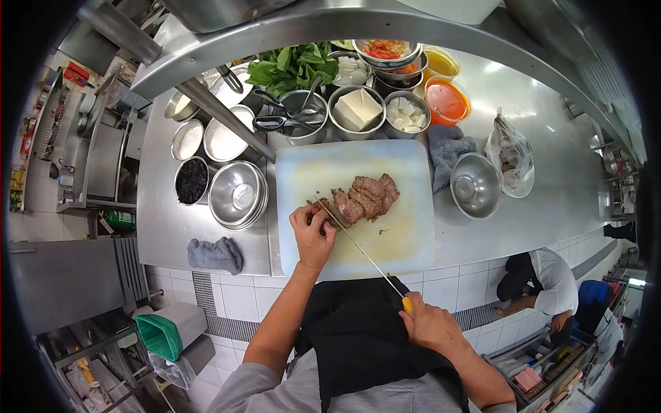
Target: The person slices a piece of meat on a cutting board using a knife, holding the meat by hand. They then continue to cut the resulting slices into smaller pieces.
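Note:
Cooked brown meat (370, 197), partly in overlapping slices, lies across the middle of a white cutting board (406, 244). My left hand (314, 239) is at the meat's left end, its fingers curled and pressed onto the end piece, near the blade. In my right hand (432, 326), closed round a yellow handle, is a long thin knife (368, 256). Its blade slants up and left over the board, with the tip at the meat beside my left fingers. Whether the edge has entered the meat is hard to tell. A small dark scrap lies below the slices.
Stacked steel bowls (237, 196) stand left of the board; a grey cloth (215, 255) lies below them. Behind are tofu (357, 110), leafy greens (289, 69) and orange liquid (447, 100). Another steel bowl (475, 186) stands right. A shelf edge (330, 31) crosses above. A person (551, 282) bends low at right.

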